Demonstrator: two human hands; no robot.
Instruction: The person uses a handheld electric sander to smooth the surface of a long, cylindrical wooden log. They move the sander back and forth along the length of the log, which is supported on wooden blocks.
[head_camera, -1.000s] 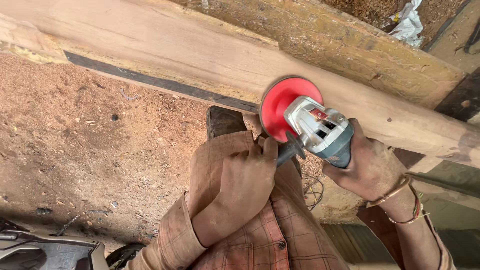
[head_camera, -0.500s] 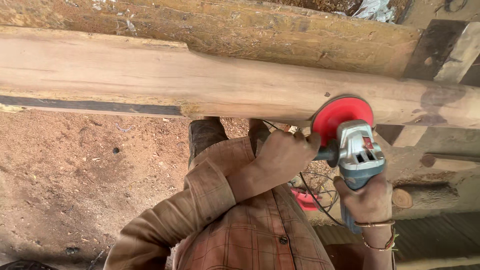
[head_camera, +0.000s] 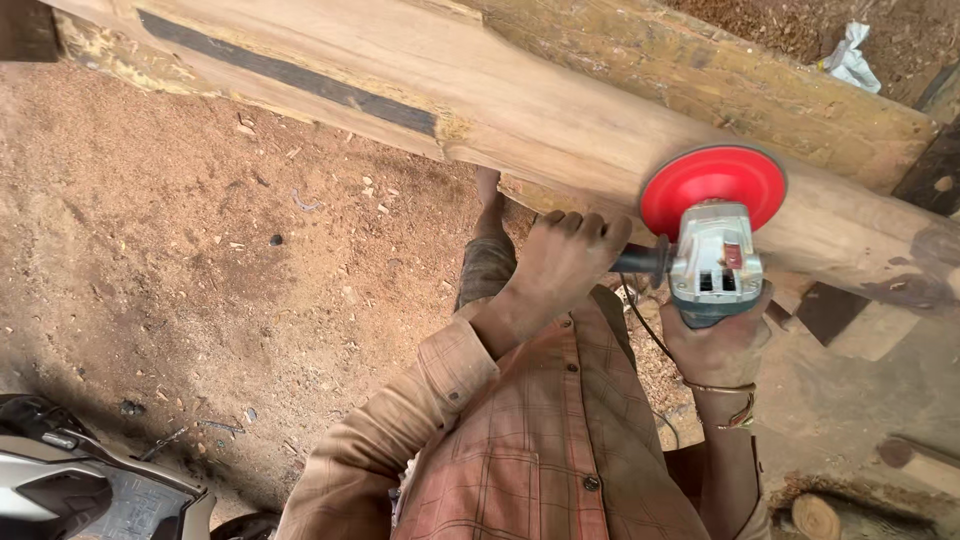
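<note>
Grinder (head_camera: 712, 262), grey-and-teal body with red disc (head_camera: 713, 185) pressed flat on the pale log (head_camera: 560, 120), right of centre. Left hand (head_camera: 560, 262) is closed around the black side handle (head_camera: 640, 260) to steady it; right hand (head_camera: 722, 345) wraps the rear body from below for push. Cord (head_camera: 650, 335) hangs down past the checked shirt (head_camera: 540, 440). Sawdust floor (head_camera: 180, 260) left; rough beam (head_camera: 720, 85) behind.

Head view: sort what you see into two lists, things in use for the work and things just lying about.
In use:
left hand on the side handle
right hand on the angle grinder
red sanding disc
long wooden beam

Lying about:
white plastic scrap
cut log end
sawdust floor
</note>
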